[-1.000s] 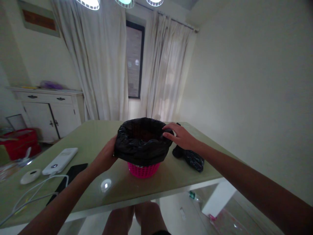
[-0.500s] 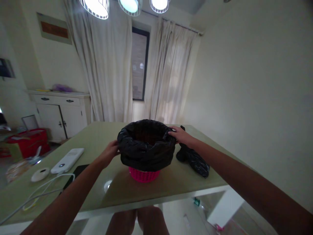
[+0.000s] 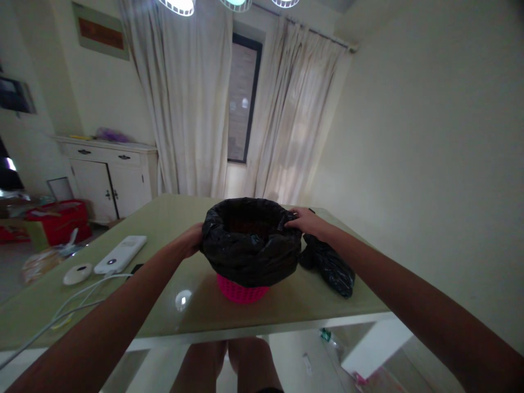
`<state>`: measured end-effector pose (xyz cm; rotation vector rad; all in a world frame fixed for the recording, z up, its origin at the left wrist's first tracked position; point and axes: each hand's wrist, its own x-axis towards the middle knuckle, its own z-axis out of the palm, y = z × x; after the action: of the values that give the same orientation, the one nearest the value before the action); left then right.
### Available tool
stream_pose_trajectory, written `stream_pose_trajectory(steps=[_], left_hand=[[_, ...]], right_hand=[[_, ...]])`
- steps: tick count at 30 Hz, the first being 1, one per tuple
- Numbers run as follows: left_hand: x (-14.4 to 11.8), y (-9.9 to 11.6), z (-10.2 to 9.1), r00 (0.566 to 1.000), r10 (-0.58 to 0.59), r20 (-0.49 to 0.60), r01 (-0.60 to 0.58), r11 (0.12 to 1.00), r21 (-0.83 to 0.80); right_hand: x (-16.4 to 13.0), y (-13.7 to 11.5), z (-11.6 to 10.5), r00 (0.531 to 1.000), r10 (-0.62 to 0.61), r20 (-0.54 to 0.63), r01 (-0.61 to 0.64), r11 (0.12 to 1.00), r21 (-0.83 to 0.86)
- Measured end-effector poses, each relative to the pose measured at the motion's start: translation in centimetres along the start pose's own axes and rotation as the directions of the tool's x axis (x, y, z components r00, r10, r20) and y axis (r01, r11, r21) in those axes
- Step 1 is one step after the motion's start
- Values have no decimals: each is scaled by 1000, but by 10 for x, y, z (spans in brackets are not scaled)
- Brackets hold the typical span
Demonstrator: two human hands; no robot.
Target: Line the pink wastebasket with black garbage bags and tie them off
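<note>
A small pink basket [image 3: 242, 291] stands in the middle of a pale green table [image 3: 164, 218]. A black plastic bag [image 3: 250, 245] lines it and is folded down over its rim. My left hand [image 3: 190, 240] grips the bag at the basket's left side. My right hand [image 3: 304, 220] holds the bag's folded edge at the right rim. A second crumpled black bag [image 3: 329, 265] lies on the table just right of the basket, under my right forearm.
On the table's left lie a white remote-like device [image 3: 120, 254], a round white puck [image 3: 77, 274], a white cable [image 3: 73, 305] and a dark phone partly hidden by my arm. A white cabinet [image 3: 110, 177], red box [image 3: 61, 221] and curtains [image 3: 192, 103] stand behind.
My right hand has slid from the far rim to the right side of the bag's edge. The left hand stays on the left side. The camera view has shifted slightly.
</note>
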<state>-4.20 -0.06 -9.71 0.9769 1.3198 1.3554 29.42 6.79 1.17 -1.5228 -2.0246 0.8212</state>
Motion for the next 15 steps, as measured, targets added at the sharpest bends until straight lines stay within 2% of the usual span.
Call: stream_pose_trajectory(steps=[2,4,6,7,8,9,10,11,12,13,14,15], left_hand=[[0,6,-1,995,55,-78,-52,998,30],[-1,16,-3,962,145,-230,-133,989,65],[-6,34,-4,868,317,-382,-277,948,159],[-10,45,-3,806,440,-396,-368,896,248],[-14,58,0,746,575,-336,-462,810,360],[-19,70,6,697,692,-187,-555,686,470],[-23,83,15,691,722,38,-625,570,534],[-25,93,26,710,648,276,-667,492,560],[-24,101,40,721,512,466,-687,440,579],[-21,106,54,724,370,582,-690,400,603],[-16,107,69,731,237,640,-676,378,633],[-9,106,83,754,109,648,-630,399,666]], right_hand=[[1,-1,1,1000,22,-3,-22,999,-33],[2,-1,1,998,57,38,-54,997,-58],[2,-2,-1,999,19,27,-15,988,-154],[2,-3,-2,998,-60,-10,56,972,-227],[1,-4,-3,984,-168,-50,146,942,-301],[1,-6,-4,957,-277,-80,231,901,-367],[1,-8,-4,928,-361,-93,293,862,-414],[0,-10,-3,912,-401,-88,327,838,-436],[0,-13,-1,913,-402,-74,331,834,-442],[-1,-15,2,926,-373,-62,311,844,-438],[-3,-16,6,941,-334,-58,280,863,-421],[-4,-18,10,953,-296,-62,250,887,-388]])
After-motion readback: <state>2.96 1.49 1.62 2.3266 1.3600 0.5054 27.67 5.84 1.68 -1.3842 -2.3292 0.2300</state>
